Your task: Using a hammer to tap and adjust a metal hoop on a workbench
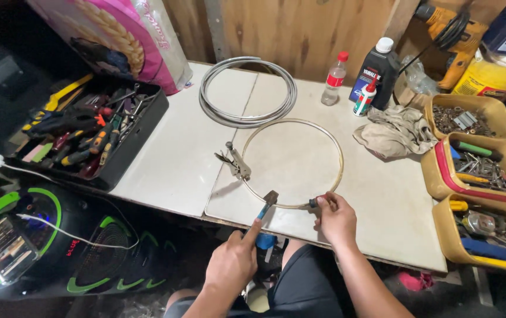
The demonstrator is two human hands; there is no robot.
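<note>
Metal ring [293,163] flat on white worktable [176,159], worked at its near edge with small hammer [266,203].

Left hand [232,265] closed around blue hammer handle, forefinger stretched along it, hammer head touching ring's near arc. Right hand [336,219] pinching ring just beside, at dark fitting on rim. Locking pliers [235,162] clamped to ring's left side. Coiled grey cable [247,91] beyond, overlapping ring's far edge. Crumpled rag [395,131] to right; black tool tray [88,132] well to left.

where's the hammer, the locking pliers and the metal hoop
hammer [270,198], head view, on its metal head
locking pliers [235,164], head view, on the jaw end
metal hoop [339,154], head view, on its right rim
</note>
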